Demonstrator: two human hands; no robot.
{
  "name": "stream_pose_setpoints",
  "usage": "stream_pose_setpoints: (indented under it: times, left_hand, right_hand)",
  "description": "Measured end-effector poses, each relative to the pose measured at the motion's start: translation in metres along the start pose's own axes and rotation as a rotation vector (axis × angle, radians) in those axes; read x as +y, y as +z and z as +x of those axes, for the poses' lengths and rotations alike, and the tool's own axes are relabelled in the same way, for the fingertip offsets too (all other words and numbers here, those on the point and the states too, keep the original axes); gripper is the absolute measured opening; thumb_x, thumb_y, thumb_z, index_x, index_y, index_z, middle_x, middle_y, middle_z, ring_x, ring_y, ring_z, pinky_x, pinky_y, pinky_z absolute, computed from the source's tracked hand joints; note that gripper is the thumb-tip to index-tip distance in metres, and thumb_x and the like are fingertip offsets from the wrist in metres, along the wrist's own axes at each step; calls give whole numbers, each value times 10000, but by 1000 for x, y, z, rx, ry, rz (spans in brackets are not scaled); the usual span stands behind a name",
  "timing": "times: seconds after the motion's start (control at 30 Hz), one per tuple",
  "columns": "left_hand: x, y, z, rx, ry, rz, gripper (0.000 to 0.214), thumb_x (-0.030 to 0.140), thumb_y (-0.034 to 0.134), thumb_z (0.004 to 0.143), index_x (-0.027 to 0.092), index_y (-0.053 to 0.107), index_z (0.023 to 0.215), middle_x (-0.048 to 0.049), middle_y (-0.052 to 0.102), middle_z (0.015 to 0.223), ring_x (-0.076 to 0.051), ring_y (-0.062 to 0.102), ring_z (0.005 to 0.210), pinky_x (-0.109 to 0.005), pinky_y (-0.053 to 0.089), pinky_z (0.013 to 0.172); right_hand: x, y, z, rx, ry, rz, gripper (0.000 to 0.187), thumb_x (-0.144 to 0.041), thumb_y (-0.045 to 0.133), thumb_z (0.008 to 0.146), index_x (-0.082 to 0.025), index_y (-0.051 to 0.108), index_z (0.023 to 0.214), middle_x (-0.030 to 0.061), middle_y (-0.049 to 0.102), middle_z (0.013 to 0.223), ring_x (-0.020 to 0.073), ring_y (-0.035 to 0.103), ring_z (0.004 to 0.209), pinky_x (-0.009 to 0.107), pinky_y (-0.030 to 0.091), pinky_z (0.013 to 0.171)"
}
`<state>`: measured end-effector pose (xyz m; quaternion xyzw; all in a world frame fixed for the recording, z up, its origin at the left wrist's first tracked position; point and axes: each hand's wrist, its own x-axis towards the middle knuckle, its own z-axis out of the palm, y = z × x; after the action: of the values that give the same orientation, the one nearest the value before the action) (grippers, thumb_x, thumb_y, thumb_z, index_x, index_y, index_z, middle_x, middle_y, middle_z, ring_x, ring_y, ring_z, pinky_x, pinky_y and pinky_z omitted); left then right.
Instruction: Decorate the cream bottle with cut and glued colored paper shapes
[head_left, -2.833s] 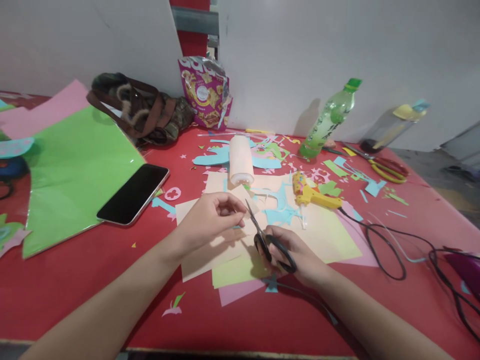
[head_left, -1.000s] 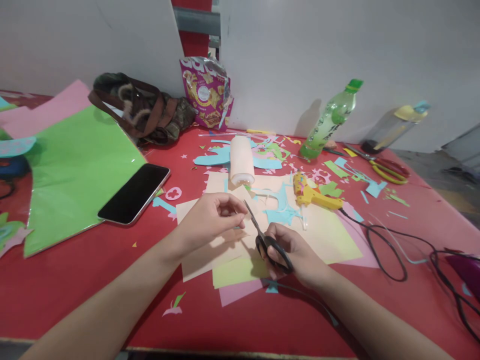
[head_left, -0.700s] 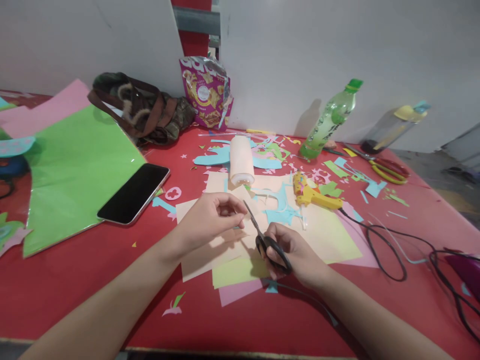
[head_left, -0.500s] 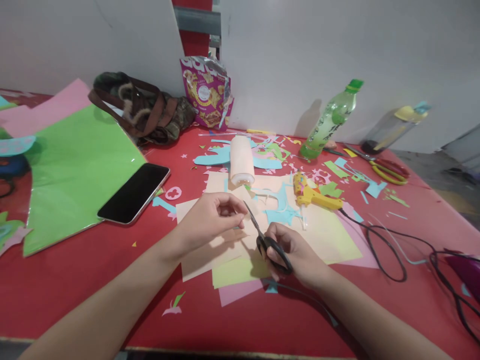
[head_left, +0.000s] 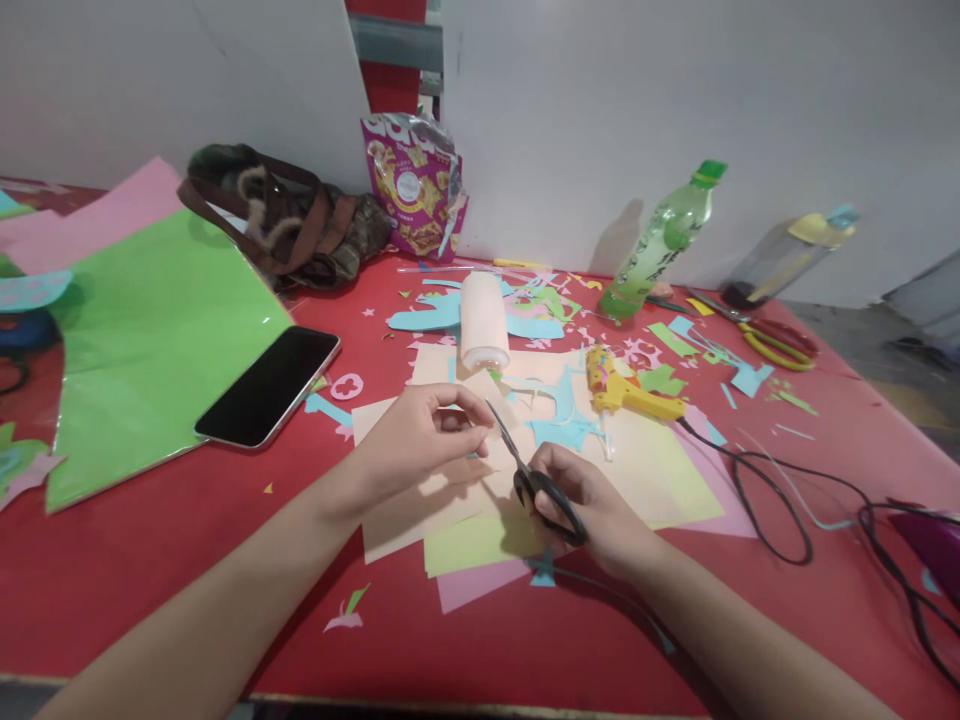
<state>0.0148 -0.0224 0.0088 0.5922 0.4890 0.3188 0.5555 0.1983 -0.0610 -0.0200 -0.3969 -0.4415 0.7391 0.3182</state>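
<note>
My left hand (head_left: 420, 440) is closed in a pinch on a small piece of pale paper (head_left: 491, 432) just above the stacked sheets. My right hand (head_left: 592, 505) grips black-handled scissors (head_left: 536, 480), whose blades point up-left and meet the paper at my left fingertips. Both hands hover over overlapping cream, yellow and pink paper sheets (head_left: 660, 470) on the red table (head_left: 150, 560).
A black phone (head_left: 268, 385) lies on a green sheet (head_left: 142, 340) at left. A white roll (head_left: 482, 320), yellow glue gun (head_left: 626, 390) with black cord (head_left: 780, 510), green bottle (head_left: 660, 240), red-and-yellow scissors (head_left: 772, 335), a bag (head_left: 285, 220) and a snack packet (head_left: 416, 185) stand behind. Paper scraps are scattered about.
The scissors and my right hand have shifted very slightly; my left hand keeps its pinch on the paper. Nothing else has moved.
</note>
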Motion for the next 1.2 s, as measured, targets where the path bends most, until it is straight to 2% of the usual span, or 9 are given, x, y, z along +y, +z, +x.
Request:
stream_pose_setpoints:
  times: [0.33, 0.6, 0.77, 1.03, 1.2]
  left_hand:
    - [-1, 1, 0, -79, 42, 28, 88, 140, 574, 636, 139, 574, 725, -3, 623, 735, -97, 585, 643, -187, 465, 580]
    - [-2, 3, 0, -122, 49, 68, 90, 159, 570, 649, 142, 594, 734, 3, 623, 680, -92, 568, 606, -183, 440, 555]
    - [-3, 4, 0, -137, 54, 72, 97, 165, 582, 641, 140, 599, 733, -9, 630, 720, -98, 570, 621, -190, 438, 557]
    - [-2, 7, -2, -147, 4, 29, 96, 156, 564, 659, 138, 580, 752, 4, 620, 639, -95, 585, 606, -185, 446, 559]
    - [-2, 8, -2, -135, 11, 27, 91, 152, 562, 655, 136, 577, 744, -4, 628, 698, -93, 585, 606, -194, 457, 565]
  right_hand:
    - [0, -1, 0, -24, -8, -5, 443, -488, 655, 598, -196, 342, 711, -93, 426, 507, 26, 372, 351, 154, 269, 356]
    - [-3, 1, -2, -18, 3, -46, 456, -532, 632, 598, -194, 352, 723, -74, 440, 530, 43, 409, 420, 170, 288, 408]
    - [-1, 0, 0, -37, -2, -27, 456, -526, 636, 600, -192, 360, 740, -73, 433, 556, 43, 420, 443, 172, 298, 423]
    - [-3, 1, -2, -31, 7, -3, 438, -504, 634, 618, -190, 356, 746, -79, 419, 579, 27, 409, 427, 164, 299, 415]
    - [-2, 1, -1, -34, 6, -11, 438, -505, 629, 623, -194, 349, 750, -82, 422, 577, 35, 436, 427, 168, 323, 417]
